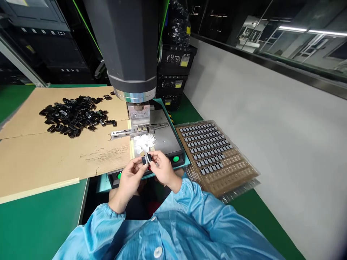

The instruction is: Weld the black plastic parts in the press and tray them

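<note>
My left hand [132, 176] and my right hand [163, 169] meet in front of the press machine [132, 47]. Between the fingertips of both is a small black plastic part [144, 160] with a light grey piece [148, 158] at its middle; whether these are one part or two I cannot tell. Just beyond my fingers, white leaf-shaped pieces [143, 142] lie heaped on the machine's base. Behind them sits a metal fixture [141, 129] under the press head. Green buttons [176, 159] show on the base's front, and a red button is partly hidden by my hands.
A pile of black plastic parts [76, 115] lies on the cardboard [40, 155] at left. On the right, a brown tray [233, 173] holds rows of grey pieces [203, 142]. Black crates [173, 76] stand stacked behind, beside a white wall [244, 108].
</note>
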{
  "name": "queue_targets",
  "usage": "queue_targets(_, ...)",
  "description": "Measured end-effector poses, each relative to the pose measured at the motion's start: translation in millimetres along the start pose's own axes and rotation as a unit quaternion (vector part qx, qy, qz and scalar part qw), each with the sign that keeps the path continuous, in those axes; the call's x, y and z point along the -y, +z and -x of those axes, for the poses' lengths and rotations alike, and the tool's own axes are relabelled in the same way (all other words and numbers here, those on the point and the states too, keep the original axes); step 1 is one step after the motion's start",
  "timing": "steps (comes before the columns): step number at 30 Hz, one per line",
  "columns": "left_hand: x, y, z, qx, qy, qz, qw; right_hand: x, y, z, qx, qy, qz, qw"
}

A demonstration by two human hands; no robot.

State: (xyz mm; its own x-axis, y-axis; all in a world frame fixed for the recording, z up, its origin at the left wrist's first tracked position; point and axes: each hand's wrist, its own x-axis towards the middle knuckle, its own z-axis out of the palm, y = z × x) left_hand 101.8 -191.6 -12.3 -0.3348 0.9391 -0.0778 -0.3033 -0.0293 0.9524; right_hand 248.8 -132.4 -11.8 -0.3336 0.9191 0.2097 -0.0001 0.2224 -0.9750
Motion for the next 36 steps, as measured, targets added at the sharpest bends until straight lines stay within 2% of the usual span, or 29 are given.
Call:
queue_targets(11,-7,3.6,8,0.015,0.01,0.003,1.0,3,-3,10,0.004,0.008,0.015,1.0)
queue_targets(16,-5,-5.7,4,0.047,-0.058,0.079,0.994,6,-3,9,-0.018,0.041,-0.085,0.995)
queue_targets(20,-10,-10.5,1,0.071,-0.138,0.179,0.972,12,-6,5,-0.025,0.081,-0.16,0.984)
queue_targets(23,-13,-11.9,0,0.082,-0.167,0.217,0.958,17,-5,4,-0.013,0.119,-0.218,0.968)
queue_targets(28,-11,-12.8,2,0.118,-0.175,0.236,0.949,22,0,7,0.007,0.145,-0.278,0.95)
queue_targets(36,-11,-12.3,3,0.112,-0.165,0.219,0.955,19,2,7,0.016,0.141,-0.276,0.95)
